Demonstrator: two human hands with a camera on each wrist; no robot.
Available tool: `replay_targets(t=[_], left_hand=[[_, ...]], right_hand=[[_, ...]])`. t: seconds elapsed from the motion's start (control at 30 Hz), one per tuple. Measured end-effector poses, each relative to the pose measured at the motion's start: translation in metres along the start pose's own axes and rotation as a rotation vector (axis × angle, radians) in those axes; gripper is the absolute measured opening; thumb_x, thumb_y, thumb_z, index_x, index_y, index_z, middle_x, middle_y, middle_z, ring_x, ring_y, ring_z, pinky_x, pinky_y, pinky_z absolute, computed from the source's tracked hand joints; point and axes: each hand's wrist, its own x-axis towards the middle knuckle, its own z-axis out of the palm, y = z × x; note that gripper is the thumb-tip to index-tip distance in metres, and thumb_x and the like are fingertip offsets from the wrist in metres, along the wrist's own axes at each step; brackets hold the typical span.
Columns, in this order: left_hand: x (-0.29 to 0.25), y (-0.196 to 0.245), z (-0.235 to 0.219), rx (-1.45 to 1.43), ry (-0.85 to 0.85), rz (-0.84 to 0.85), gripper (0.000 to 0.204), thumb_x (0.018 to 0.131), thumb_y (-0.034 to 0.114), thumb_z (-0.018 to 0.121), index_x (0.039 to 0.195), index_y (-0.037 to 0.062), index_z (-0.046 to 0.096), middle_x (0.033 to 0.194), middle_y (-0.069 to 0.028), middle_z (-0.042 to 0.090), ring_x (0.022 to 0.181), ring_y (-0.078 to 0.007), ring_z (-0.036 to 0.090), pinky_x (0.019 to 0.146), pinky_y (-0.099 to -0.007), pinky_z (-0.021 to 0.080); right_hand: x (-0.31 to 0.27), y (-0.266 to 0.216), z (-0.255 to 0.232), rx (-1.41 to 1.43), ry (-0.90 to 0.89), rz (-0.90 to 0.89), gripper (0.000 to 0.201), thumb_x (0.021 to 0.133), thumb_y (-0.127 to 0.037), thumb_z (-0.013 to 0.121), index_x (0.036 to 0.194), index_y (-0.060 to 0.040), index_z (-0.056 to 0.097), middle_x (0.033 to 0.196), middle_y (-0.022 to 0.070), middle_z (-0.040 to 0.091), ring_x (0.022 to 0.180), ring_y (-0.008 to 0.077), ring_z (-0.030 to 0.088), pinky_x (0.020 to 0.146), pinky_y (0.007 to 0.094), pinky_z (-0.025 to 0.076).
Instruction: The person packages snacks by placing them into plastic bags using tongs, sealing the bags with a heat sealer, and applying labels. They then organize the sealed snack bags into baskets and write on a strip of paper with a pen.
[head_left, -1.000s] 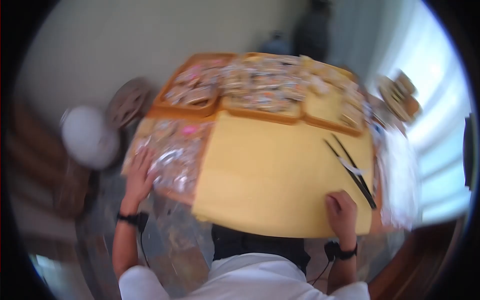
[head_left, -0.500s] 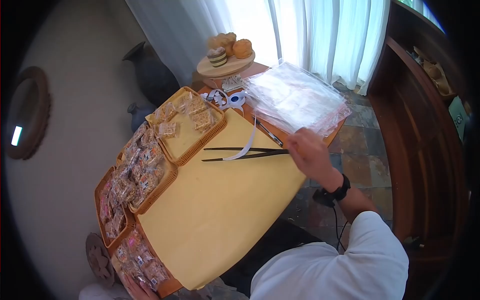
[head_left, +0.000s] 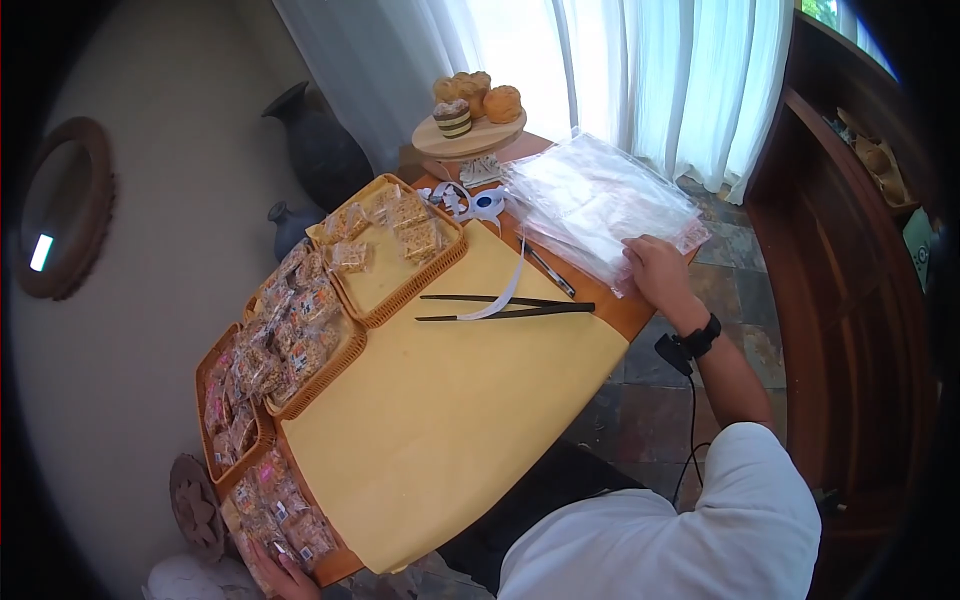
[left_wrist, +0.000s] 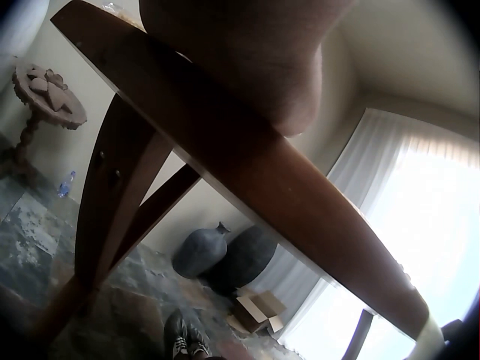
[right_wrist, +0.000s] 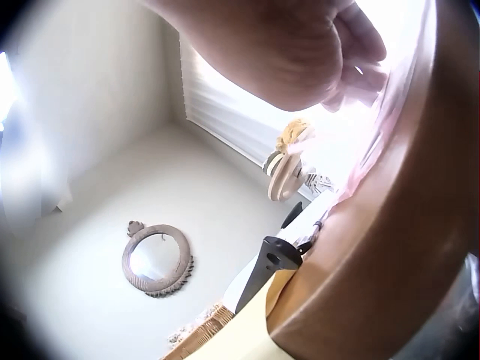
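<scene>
In the head view my left hand [head_left: 285, 575] lies over wrapped snack pieces [head_left: 290, 505] at the table's lower left corner, its fingers extended. My right hand [head_left: 662, 275] is at the near corner of a stack of clear plastic bags [head_left: 600, 200]. In the right wrist view, that hand [right_wrist: 300, 60] has its fingers bent beside the bags; whether they pinch one cannot be told. Black tongs [head_left: 540, 308] lie on the yellow sheet [head_left: 430, 420], left of the right hand, with a white strip across them. The left wrist view shows part of the left hand [left_wrist: 292, 97] above the table edge.
Wicker trays [head_left: 400, 290] of wrapped snacks line the table's far left side. Behind the bags are a round wooden stand [head_left: 470, 138] with pastries and a white ribbon [head_left: 485, 205]. A pen [head_left: 550, 273] lies beside the tongs. Wooden shelving [head_left: 830, 300] stands at right.
The head view has swung toward the table's right side. My right hand has moved from the sheet, past the tongs' handle end, to the bags. My left hand stays over the snacks.
</scene>
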Motion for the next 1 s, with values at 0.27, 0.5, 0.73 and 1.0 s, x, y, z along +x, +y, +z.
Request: replay_targets(t=[0.27, 0.5, 0.73, 1.0], left_hand=[[0.001, 0.007, -0.005, -0.002, 0.060, 0.033, 0.058, 0.116, 0.033, 0.043, 0.162, -0.0034, 0.041, 0.168, -0.0245, 0.041, 0.157, -0.0423, 0.037, 0.129, -0.0525, 0.027], [-0.001, 0.052, -0.021, -0.007, 0.167, 0.128, 0.064, 0.115, 0.041, 0.045, 0.160, -0.0039, 0.044, 0.168, -0.0251, 0.042, 0.156, -0.0444, 0.039, 0.128, -0.0541, 0.029], [-0.002, 0.137, -0.051, -0.055, 0.172, 0.322, 0.068, 0.112, 0.046, 0.048, 0.157, -0.0039, 0.045, 0.167, -0.0289, 0.039, 0.155, -0.0480, 0.038, 0.125, -0.0596, 0.032], [-0.005, 0.212, -0.052, -0.210, 0.141, 0.594, 0.068, 0.110, 0.048, 0.053, 0.160, 0.0030, 0.042, 0.166, -0.0294, 0.040, 0.154, -0.0503, 0.039, 0.125, -0.0638, 0.030]], right_hand=[[0.021, -0.043, -0.029, -0.010, 0.349, -0.241, 0.021, 0.091, 0.004, 0.066, 0.109, -0.0039, 0.073, 0.105, 0.0129, 0.077, 0.093, 0.0362, 0.070, 0.083, 0.0451, 0.054], [-0.006, -0.131, -0.018, 0.239, 0.146, -0.749, 0.025, 0.086, -0.006, 0.069, 0.111, -0.0034, 0.071, 0.116, 0.0100, 0.075, 0.111, 0.0256, 0.072, 0.095, 0.0395, 0.054], [-0.064, -0.211, -0.006, 0.544, -0.200, -1.089, 0.022, 0.091, -0.013, 0.065, 0.110, -0.0031, 0.067, 0.123, 0.0113, 0.066, 0.122, 0.0254, 0.064, 0.101, 0.0389, 0.052], [-0.106, -0.239, 0.007, 0.717, -0.462, -1.218, 0.014, 0.089, -0.018, 0.066, 0.090, -0.0040, 0.067, 0.124, 0.0118, 0.066, 0.125, 0.0268, 0.061, 0.104, 0.0374, 0.049]])
